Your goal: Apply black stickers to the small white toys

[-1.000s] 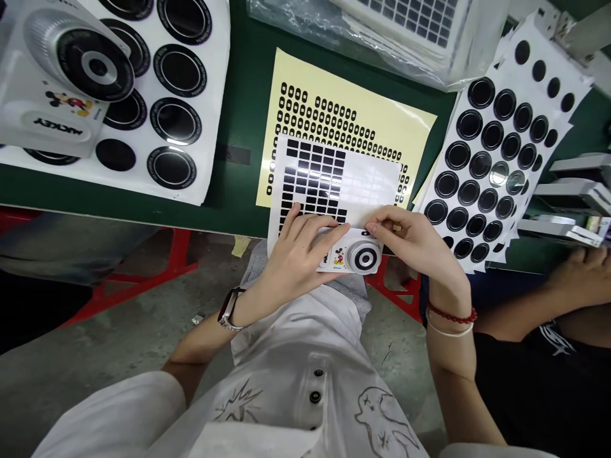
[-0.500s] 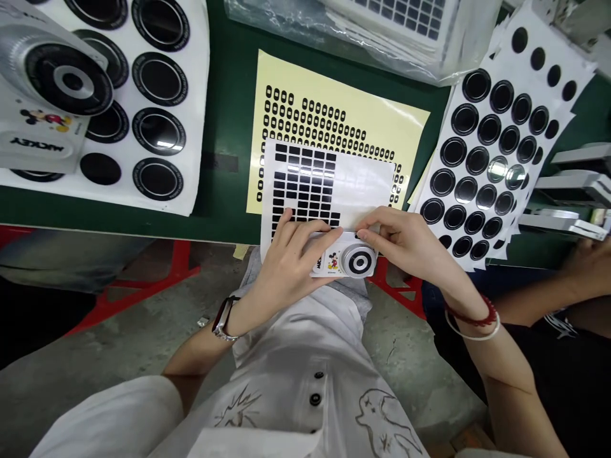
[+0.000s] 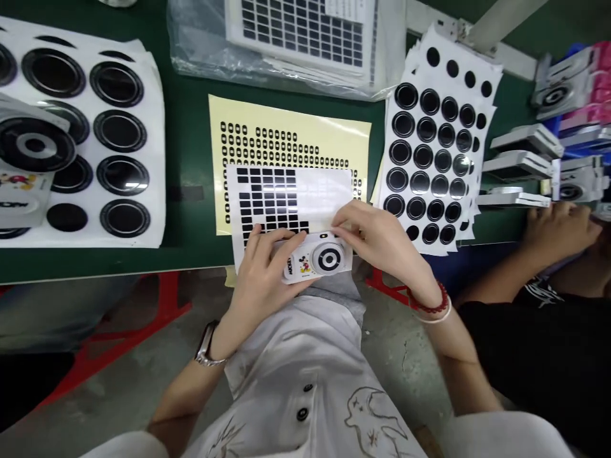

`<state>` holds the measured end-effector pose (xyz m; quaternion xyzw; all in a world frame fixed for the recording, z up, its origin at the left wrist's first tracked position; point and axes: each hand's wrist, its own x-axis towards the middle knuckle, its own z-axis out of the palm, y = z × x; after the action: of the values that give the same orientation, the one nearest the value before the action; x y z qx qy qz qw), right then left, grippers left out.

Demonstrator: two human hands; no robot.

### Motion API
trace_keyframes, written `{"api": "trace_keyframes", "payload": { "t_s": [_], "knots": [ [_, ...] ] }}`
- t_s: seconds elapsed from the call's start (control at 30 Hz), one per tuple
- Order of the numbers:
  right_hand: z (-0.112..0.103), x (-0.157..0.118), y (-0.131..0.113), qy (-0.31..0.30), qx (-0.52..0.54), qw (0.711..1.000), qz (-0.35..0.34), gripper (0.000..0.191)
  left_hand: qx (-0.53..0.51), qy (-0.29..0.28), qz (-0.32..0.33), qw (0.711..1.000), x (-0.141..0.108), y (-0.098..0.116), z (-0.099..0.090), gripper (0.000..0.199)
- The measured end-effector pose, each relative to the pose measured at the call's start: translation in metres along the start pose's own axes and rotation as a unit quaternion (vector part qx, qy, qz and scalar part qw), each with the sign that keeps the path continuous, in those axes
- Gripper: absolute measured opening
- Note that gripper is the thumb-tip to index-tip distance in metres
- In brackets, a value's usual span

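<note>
A small white toy-like camera (image 3: 315, 256) with a round black-and-white lens and a mouse picture lies at the table's front edge. My left hand (image 3: 262, 273) grips its left end, thumb on top. At the camera's upper right edge, my right hand (image 3: 377, 238) has thumb and forefinger pinched; anything between them is too small to make out. Beneath the camera is a white sheet (image 3: 324, 194) with rows of black rectangular stickers, lying over a yellow sheet (image 3: 291, 114) of small black oval stickers.
Sheets of large black circles (image 3: 155, 210) lie left, partly under another camera (image 3: 28, 172). Sheets of smaller circles (image 3: 391, 184) lie right. A plastic bag (image 3: 200, 51) with sticker sheets is at the back. Farther right are more cameras (image 3: 520, 165) and another person's hand (image 3: 563, 226).
The view has turned to the right, so everything appears shifted left. My left hand still holds the camera, and my right fingers remain at its upper edge.
</note>
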<state>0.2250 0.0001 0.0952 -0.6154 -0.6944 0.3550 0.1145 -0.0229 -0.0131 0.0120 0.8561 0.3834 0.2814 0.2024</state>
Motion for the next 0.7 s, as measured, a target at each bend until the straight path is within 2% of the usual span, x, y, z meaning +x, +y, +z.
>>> {"api": "trace_keyframes", "payload": {
  "t_s": [0.03, 0.1, 0.13, 0.17, 0.27, 0.33, 0.43, 0.6, 0.7],
  "knots": [
    [-0.002, -0.014, 0.012, 0.075, 0.015, 0.997, 0.016, 0.015, -0.001, 0.004, 0.005, 1.0, 0.0, -0.001, 0.001, 0.062],
    [-0.011, -0.046, 0.036, 0.22, 0.012, 0.972, 0.075, 0.014, -0.009, 0.006, 0.01, 1.0, 0.0, -0.003, 0.001, 0.066],
    [-0.016, -0.061, 0.049, 0.268, -0.013, 0.957, 0.113, 0.014, -0.016, 0.005, 0.011, 1.0, 0.001, -0.004, 0.002, 0.068],
    [-0.021, -0.075, 0.06, 0.29, -0.048, 0.944, 0.151, 0.016, -0.023, 0.003, 0.011, 1.0, 0.001, -0.006, 0.002, 0.068],
    [-0.03, -0.107, 0.086, 0.261, -0.139, 0.926, 0.234, 0.033, -0.035, -0.011, 0.011, 0.999, 0.005, -0.01, 0.0, 0.066],
    [-0.029, -0.118, 0.096, 0.237, -0.149, 0.923, 0.263, 0.047, -0.037, -0.023, 0.019, 0.999, 0.008, -0.012, -0.001, 0.065],
    [-0.023, -0.122, 0.108, 0.246, -0.109, 0.922, 0.277, 0.051, -0.033, -0.033, 0.022, 0.999, 0.011, -0.013, -0.001, 0.067],
    [-0.02, -0.121, 0.13, 0.278, 0.023, 0.917, 0.285, 0.051, -0.031, -0.043, 0.015, 0.998, 0.011, -0.008, 0.0, 0.072],
    [-0.022, -0.121, 0.141, 0.268, 0.016, 0.917, 0.294, 0.052, -0.037, -0.045, 0.013, 0.998, 0.01, -0.007, 0.001, 0.076]
  ]
}}
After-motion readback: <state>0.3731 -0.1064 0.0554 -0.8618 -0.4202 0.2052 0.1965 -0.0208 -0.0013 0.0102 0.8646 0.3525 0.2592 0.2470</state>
